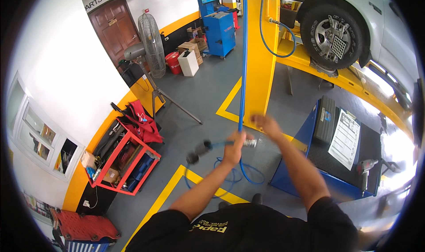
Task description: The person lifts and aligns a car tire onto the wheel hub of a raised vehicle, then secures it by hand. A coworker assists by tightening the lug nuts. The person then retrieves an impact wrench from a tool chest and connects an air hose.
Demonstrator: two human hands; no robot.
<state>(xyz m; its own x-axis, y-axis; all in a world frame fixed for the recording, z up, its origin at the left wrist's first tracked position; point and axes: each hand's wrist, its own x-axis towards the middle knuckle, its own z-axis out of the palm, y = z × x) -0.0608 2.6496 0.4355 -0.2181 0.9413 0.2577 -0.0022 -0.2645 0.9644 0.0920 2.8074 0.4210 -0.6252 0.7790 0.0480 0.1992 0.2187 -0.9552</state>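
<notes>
My left hand [233, 150] is closed round a blue air hose [242, 88] in front of me. A silvery metal coupling [250, 143] sticks out at the right side of that fist. On its left, a blurred black fitting [199, 151] hangs on a short stretch of blue hose; its kind I cannot make out. Up and to the right is my right hand [268, 127], raised beside the hanging hose and apart from the coupling. Motion smears its fingers. Below my hands, loose loops of the hose [252, 181] lie near the floor.
A yellow lift post [259, 53] stands ahead, with a raised vehicle's wheel [335, 36] at the right. Nearby on the right, a blue cart [292, 170] carries a black case, paper sheet and impact wrench [365, 174]. A red tool cart [128, 163] and fan [151, 46] stand left.
</notes>
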